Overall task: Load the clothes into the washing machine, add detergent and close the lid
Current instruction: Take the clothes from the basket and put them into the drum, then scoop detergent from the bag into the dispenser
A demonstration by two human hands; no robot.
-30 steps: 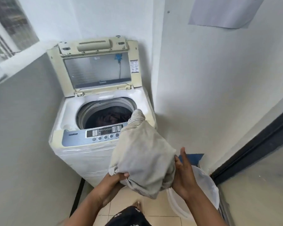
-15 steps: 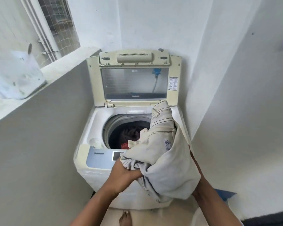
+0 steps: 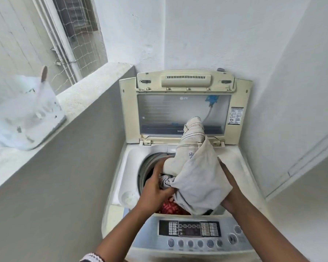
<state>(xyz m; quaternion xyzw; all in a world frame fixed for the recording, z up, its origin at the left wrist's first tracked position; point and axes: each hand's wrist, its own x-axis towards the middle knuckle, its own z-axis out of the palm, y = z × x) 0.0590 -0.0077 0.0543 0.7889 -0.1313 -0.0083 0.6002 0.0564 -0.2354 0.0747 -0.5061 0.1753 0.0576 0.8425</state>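
Both hands, left hand (image 3: 155, 188) and right hand (image 3: 228, 193), grip a bundled cream cotton garment (image 3: 195, 174) above the cream top-loading washing machine's (image 3: 121, 178) open drum, ready for dropping in.

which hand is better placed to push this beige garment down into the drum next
Probably the left hand: it sits over the drum opening, gripping the beige garment at its lower bunched edge. The right hand only supports its outer side.
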